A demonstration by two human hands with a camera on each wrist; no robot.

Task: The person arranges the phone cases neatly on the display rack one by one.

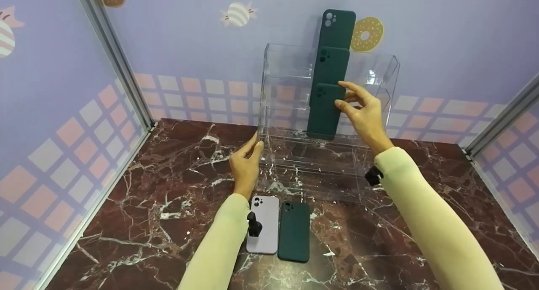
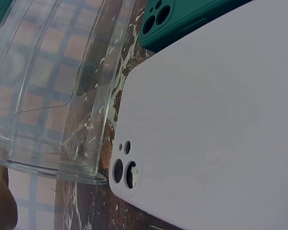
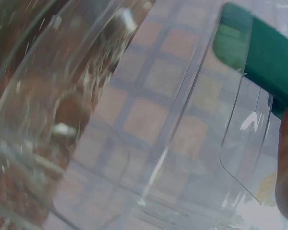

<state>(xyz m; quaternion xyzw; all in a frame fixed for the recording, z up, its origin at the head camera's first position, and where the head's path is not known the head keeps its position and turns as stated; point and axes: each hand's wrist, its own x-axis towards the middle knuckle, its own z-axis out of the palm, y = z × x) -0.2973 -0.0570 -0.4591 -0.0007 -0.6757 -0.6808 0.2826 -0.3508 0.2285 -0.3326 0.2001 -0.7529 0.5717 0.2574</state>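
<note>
A clear tiered display rack [image 1: 286, 132] stands against the patterned wall. Three dark green phone cases lean in it one above another: the top case [image 1: 339, 31], the middle case [image 1: 332, 67] and the lowest, front case [image 1: 324, 113]. My right hand [image 1: 364, 113] pinches the front case's right edge between thumb and fingers. At the rack's left side, my left hand [image 1: 246, 163] touches the panel with fairly straight fingers. Below it on the tabletop lie a pale lilac phone case [image 1: 267, 227] and another dark green phone case [image 1: 294, 233], side by side.
The brown marbled tabletop [image 1: 177, 222] is bounded by walls at the back and both sides. Metal posts [image 1: 122, 58] mark the corners. Small black mounts [image 1: 372, 176] sit on both wrists. The two loose cases lie just in front of the rack.
</note>
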